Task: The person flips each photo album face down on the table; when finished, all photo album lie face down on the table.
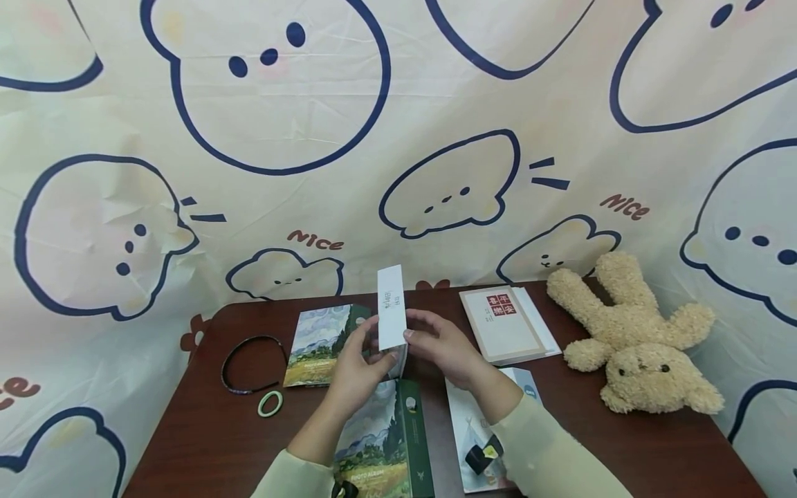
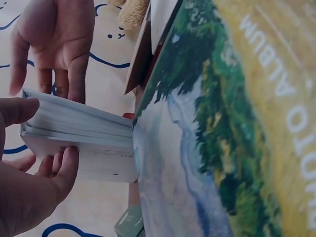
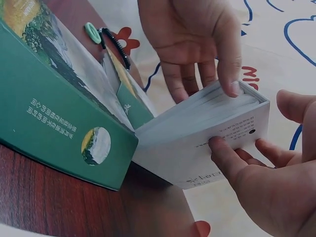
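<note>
A white photo album (image 1: 391,308) with small print on its spine is held raised above the table. My left hand (image 1: 358,363) grips it, thumb on one side and fingers on the other; its page edges show in the left wrist view. My right hand (image 1: 445,346) touches the opposite side with extended fingers, its thumb apart from the cover in the right wrist view. Just below stands a painted green case (image 1: 373,443) marked PHOTO ALBUM; whether the album's lower end touches it, I cannot tell.
Behind the left hand lies another painted green case (image 1: 317,342). A black headband (image 1: 227,360) and pale green ring (image 1: 270,404) are at left. To the right are a white book with red print (image 1: 498,321), a pale booklet (image 1: 467,429) under my right forearm, and a teddy bear (image 1: 635,339).
</note>
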`<state>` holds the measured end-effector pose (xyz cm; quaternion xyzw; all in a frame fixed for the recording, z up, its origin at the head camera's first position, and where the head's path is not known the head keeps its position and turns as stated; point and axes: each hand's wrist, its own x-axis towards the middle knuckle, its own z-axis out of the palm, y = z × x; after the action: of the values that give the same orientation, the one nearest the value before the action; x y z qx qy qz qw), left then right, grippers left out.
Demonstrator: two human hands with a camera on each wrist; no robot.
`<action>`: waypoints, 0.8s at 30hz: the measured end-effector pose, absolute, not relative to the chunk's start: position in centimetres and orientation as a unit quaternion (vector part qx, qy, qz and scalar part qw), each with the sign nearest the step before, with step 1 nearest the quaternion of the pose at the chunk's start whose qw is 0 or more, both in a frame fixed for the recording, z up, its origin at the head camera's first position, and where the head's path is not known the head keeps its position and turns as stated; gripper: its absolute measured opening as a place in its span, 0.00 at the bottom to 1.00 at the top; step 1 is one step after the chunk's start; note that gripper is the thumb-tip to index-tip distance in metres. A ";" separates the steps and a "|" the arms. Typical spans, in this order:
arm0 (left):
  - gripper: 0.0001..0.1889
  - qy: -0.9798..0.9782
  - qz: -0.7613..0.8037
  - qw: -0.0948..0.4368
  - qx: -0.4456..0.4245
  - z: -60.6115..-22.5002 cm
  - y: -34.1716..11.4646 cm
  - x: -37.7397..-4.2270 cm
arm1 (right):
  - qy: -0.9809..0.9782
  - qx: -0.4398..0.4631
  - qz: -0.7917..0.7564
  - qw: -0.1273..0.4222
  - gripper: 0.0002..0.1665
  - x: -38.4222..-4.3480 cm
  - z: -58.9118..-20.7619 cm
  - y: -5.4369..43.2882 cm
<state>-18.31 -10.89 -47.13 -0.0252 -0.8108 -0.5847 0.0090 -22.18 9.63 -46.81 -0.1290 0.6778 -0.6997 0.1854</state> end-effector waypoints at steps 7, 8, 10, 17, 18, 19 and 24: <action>0.39 -0.793 -0.608 -0.010 -0.047 -48.0 -10.5 -18.4 | 0.678 -0.119 -0.702 0.183 0.36 -22.2 -46.8 10.2; 0.39 -0.792 -0.608 -0.012 -0.048 -48.0 -10.4 -18.4 | 0.680 -0.118 -0.701 0.181 0.36 -22.2 -46.8 10.3; 0.39 -0.795 -0.605 -0.016 -0.050 -48.0 -10.3 -18.4 | 0.684 -0.116 -0.698 0.177 0.37 -22.1 -46.8 10.4; 0.39 -0.823 -0.565 -0.041 -0.049 -48.2 -10.1 -18.4 | 0.688 -0.102 -0.700 0.162 0.38 -22.1 -46.7 10.9; 0.39 -0.828 -0.557 -0.045 -0.049 -48.3 -10.2 -18.4 | 0.686 -0.100 -0.702 0.161 0.38 -22.2 -46.7 11.0; 0.39 -0.831 -0.551 -0.051 -0.051 -48.3 -10.2 -18.4 | 0.685 -0.098 -0.704 0.160 0.38 -22.2 -46.7 11.1; 0.38 -0.842 -0.530 -0.072 -0.061 -48.6 -10.3 -18.3 | 0.689 -0.084 -0.703 0.151 0.39 -22.2 -46.9 11.6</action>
<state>-18.25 -10.34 -48.62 -0.0607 -0.8424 -0.5305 -0.0722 -22.16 11.64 -46.86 -0.0843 0.6894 -0.7034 0.1511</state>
